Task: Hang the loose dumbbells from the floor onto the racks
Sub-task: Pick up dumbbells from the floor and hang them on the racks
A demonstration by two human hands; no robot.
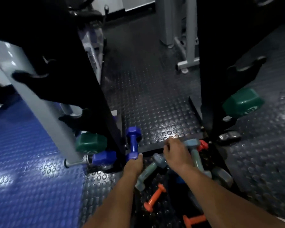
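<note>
Gripping stage: left hand (133, 163) is curled around the near head of a blue dumbbell (133, 142) lying on the floor (155, 104) beside the left rack (82, 76). Right hand (174, 153) hangs over a grey dumbbell (194, 153) in the loose pile, fingers curled; contact can't be confirmed. Next move probably calls for lifting the blue one clear and seating it on a free rack peg.

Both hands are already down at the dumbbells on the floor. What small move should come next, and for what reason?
Probably lift the blue dumbbell toward the black rack beside it. The left hand already grips its near end, and this rack stands right next to it. The right hand rests over a grey dumbbell, but its grip is hard to judge, so it should close firmly first.
</note>
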